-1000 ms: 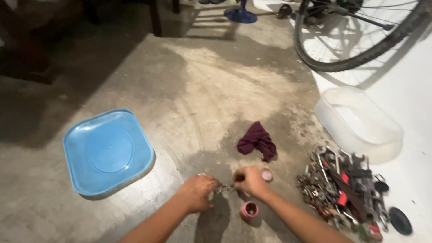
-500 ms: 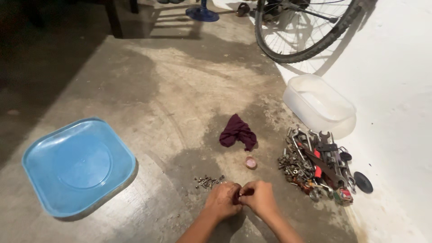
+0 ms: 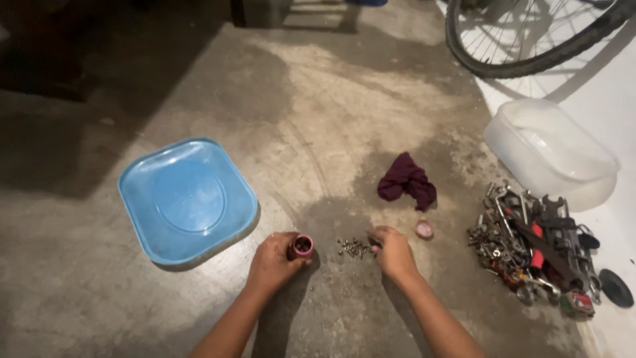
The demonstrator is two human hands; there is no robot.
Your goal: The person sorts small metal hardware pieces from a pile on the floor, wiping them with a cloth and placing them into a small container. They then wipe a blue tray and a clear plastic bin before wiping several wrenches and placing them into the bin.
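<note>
My left hand (image 3: pixel 273 260) grips a small pink jar (image 3: pixel 301 246), tilted with its open mouth towards the right. Just right of it a little heap of small screws and nuts (image 3: pixel 353 248) lies on the concrete floor. My right hand (image 3: pixel 392 250) rests at the right edge of that heap, fingertips pinched together on the small parts. The jar's pink lid (image 3: pixel 424 229) lies on the floor a short way right of my right hand.
A blue square plastic tray (image 3: pixel 185 199) lies to the left. A dark red rag (image 3: pixel 407 181) sits beyond the lid. A pile of wrenches and metal parts (image 3: pixel 533 244), a white plastic tub (image 3: pixel 551 154) and a bicycle wheel (image 3: pixel 530 40) stand at the right.
My hands were together over the floor half a second ago. Now they are apart: the left holds the pink jar, the right is at the heap of screws. The camera view shifted.
</note>
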